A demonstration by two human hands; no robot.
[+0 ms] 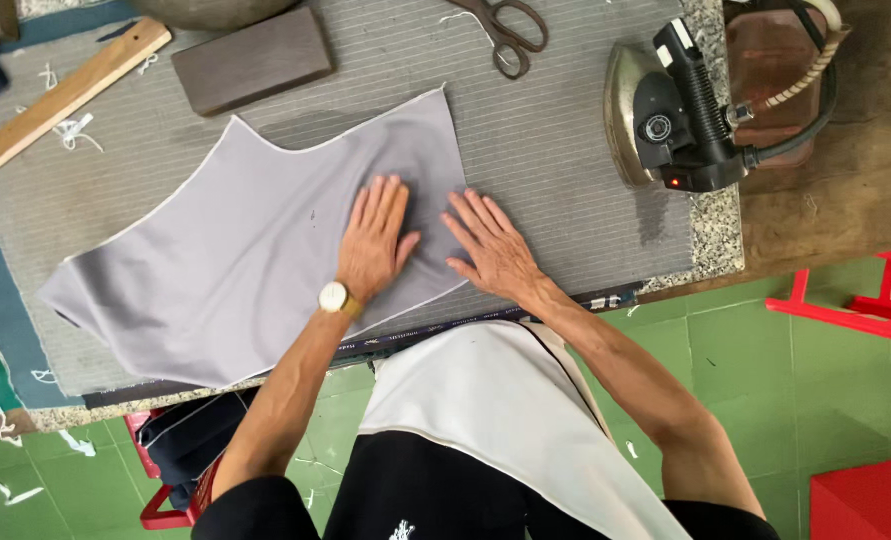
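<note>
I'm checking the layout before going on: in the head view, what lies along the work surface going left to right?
Wooden ruler → dark block → grey fabric piece → left hand, flat on the fabric → right hand, at the fabric's right edge → iron → red stool beside the table.

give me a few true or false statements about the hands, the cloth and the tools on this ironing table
1. Both hands lie flat on the grey fabric piece. True: left hand, right hand.
2. The right hand grips the electric iron. False: the iron stands apart, untouched.
3. The scissors lie at the far edge. True.
4. A wristwatch is on the right wrist. False: it is on the left.
5. The wooden ruler lies on the fabric. False: it lies beside it.
</note>
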